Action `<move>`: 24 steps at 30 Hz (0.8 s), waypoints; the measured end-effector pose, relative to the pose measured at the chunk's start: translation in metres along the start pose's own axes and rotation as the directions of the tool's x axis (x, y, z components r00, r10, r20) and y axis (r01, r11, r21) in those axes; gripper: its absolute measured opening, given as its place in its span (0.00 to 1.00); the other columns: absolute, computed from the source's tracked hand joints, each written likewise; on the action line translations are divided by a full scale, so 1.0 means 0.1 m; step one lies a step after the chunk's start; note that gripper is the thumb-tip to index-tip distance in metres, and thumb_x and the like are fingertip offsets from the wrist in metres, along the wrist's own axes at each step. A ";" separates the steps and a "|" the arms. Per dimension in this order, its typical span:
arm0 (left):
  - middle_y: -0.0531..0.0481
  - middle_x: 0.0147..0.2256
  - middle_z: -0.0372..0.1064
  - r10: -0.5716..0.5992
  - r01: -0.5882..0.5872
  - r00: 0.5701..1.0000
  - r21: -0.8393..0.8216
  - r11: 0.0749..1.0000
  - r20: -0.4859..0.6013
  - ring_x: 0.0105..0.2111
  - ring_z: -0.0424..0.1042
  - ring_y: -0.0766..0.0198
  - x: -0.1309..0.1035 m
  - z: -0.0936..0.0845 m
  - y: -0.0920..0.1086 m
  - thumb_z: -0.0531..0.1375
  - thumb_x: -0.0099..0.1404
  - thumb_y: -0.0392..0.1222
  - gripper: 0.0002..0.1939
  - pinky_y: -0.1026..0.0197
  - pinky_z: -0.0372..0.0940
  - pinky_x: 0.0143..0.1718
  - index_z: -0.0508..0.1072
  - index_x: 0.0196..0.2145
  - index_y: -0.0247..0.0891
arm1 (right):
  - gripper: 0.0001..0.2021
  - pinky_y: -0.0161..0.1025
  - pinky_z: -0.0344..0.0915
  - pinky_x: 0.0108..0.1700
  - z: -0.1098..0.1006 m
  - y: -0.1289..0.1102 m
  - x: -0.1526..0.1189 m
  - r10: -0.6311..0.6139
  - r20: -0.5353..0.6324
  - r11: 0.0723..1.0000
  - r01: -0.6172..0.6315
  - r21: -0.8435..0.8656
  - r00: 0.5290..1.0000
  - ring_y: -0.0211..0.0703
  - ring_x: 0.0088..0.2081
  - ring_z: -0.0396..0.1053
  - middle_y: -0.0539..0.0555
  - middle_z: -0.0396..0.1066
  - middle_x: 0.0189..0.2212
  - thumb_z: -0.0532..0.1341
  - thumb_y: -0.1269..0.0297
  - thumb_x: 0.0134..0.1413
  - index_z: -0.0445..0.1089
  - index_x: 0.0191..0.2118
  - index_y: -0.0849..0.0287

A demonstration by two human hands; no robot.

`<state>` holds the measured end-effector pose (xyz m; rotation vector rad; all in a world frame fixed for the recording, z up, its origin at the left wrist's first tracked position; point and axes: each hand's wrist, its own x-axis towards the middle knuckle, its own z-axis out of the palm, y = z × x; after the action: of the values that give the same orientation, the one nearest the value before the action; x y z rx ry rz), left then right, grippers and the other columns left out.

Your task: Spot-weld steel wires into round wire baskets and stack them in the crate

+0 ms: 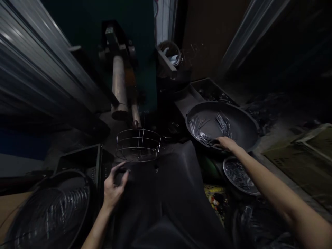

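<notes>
A round wire basket frame point(138, 145), made of thin shiny rods and rings, stands upright below the machine's lower arm. My left hand point(114, 186) is just in front of its near edge, thumb and fingers curved and apart, with nothing seen between them. Over at the right, my right hand point(226, 143) reaches to the near rim of a wide dark pan point(241, 133). Its fingers are pinched together at a bundle of curved metal wires point(201, 131); the fingertips are partly hidden. A second small bundle of wires point(224, 125) lies farther back in the pan.
A machine with a thick cylindrical arm point(119, 86) rises ahead. Below the pan sits a bowl of small metal pieces point(238, 173). At lower left is a large basin point(52, 214) of wire parts. A yellow crate point(301, 155) stands right; a dark sheet point(160, 193) covers my lap.
</notes>
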<state>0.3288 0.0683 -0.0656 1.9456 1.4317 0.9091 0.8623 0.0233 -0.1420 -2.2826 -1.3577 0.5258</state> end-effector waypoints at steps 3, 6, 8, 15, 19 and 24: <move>0.50 0.37 0.73 0.151 -0.146 0.973 -0.041 0.988 0.174 0.34 0.74 0.64 0.05 0.17 0.28 0.58 0.62 0.44 0.14 0.62 0.70 0.39 0.70 0.46 0.39 | 0.06 0.42 0.59 0.33 -0.21 -0.07 -0.01 0.017 -0.050 1.000 -0.018 -0.020 0.999 0.46 0.25 0.65 0.55 0.68 0.20 0.66 0.65 0.38 0.68 0.22 0.55; 0.49 0.40 0.73 0.312 -0.262 0.884 -0.184 0.947 0.348 0.38 0.74 0.64 0.17 0.39 0.65 0.55 0.65 0.42 0.13 0.62 0.68 0.42 0.70 0.47 0.41 | 0.08 0.43 0.58 0.34 -0.53 -0.40 -0.04 0.027 -0.259 0.996 -0.003 0.092 0.966 0.47 0.28 0.63 0.55 0.66 0.22 0.63 0.59 0.45 0.64 0.26 0.54; 0.48 0.42 0.73 0.383 -0.269 0.819 -0.303 0.914 0.428 0.41 0.73 0.64 0.26 0.58 0.95 0.52 0.68 0.42 0.14 0.61 0.68 0.44 0.70 0.49 0.41 | 0.11 0.41 0.56 0.30 -0.73 -0.78 -0.08 0.064 -0.341 0.951 0.046 0.306 0.938 0.44 0.26 0.59 0.53 0.62 0.21 0.61 0.53 0.49 0.61 0.27 0.52; 0.41 0.57 0.61 0.403 -0.142 0.812 -0.526 0.838 0.422 0.58 0.59 0.54 0.35 1.20 1.72 0.51 0.68 0.48 0.24 0.49 0.54 0.60 0.59 0.58 0.37 | 0.18 0.38 0.42 0.20 -0.91 -2.39 -0.40 0.006 0.058 0.413 -0.055 0.909 0.998 0.35 0.19 0.36 0.45 0.39 0.17 0.51 0.61 0.59 0.46 0.20 0.54; 0.50 0.30 0.69 0.220 0.128 0.831 -0.561 0.818 0.511 0.29 0.68 0.66 0.26 1.22 1.57 0.45 0.70 0.52 0.21 0.61 0.66 0.37 0.65 0.51 0.37 | 0.19 0.37 0.42 0.19 -0.85 -2.96 -0.46 -0.160 0.128 0.239 -0.088 0.967 0.979 0.35 0.19 0.33 0.45 0.37 0.18 0.55 0.64 0.57 0.48 0.18 0.54; 0.57 0.19 0.55 0.038 0.188 0.938 -0.599 0.778 0.344 0.20 0.57 0.72 0.29 0.95 1.35 0.45 0.69 0.51 0.21 0.68 0.58 0.28 0.71 0.40 0.33 | 0.05 0.32 0.54 0.22 -0.49 -3.26 -0.59 -0.145 0.083 0.269 -0.042 0.962 0.986 0.33 0.21 0.53 0.48 0.57 0.20 0.59 0.65 0.53 0.66 0.29 0.58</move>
<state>0.4879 0.0549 -0.0155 1.4291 0.8447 0.8221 0.6253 0.1018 0.0816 -1.1238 -0.7244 1.1481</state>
